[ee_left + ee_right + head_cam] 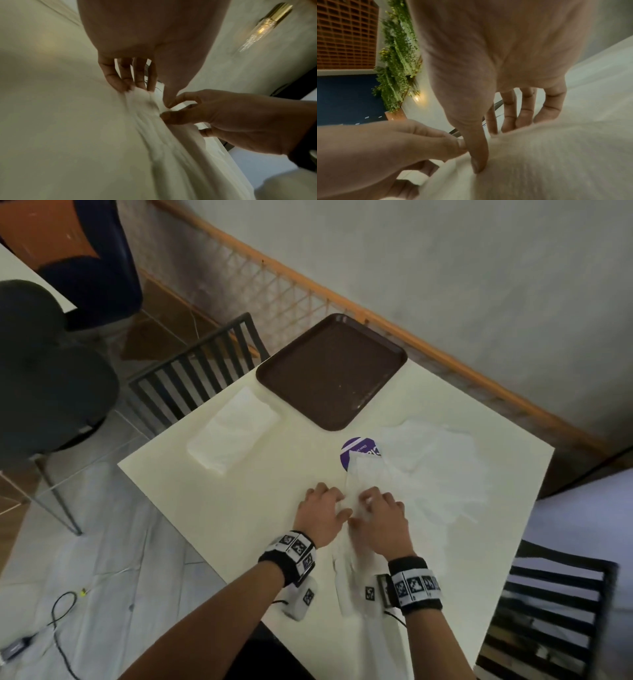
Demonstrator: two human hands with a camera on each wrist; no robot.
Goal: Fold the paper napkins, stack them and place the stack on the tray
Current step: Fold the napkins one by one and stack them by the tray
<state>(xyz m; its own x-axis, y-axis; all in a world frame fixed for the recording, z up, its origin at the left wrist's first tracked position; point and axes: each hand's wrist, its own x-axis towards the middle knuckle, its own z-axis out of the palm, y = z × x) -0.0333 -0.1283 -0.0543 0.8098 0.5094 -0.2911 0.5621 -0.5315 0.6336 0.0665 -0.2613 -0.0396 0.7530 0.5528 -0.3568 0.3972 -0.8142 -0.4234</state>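
A long white paper napkin [354, 553] lies on the cream table [239, 508] under both hands. My left hand [337, 503] pinches its bunched left edge between fingertips and thumb [149, 96]. My right hand [363, 508] holds a raised fold of the napkin [547, 155], thumb pressed down in front and fingers behind it [488, 147]. A stack of folded napkins [234, 428] sits at the table's left. A loose pile of unfolded napkins [435, 467] lies to the right. The brown tray [373, 402] at the far edge holds nothing.
A round purple sticker [354, 450] shows between the tray and the pile. Black slatted chairs stand at the table's far left [195, 374] and near right [548, 611]. A cable [58, 621] lies on the floor at the left.
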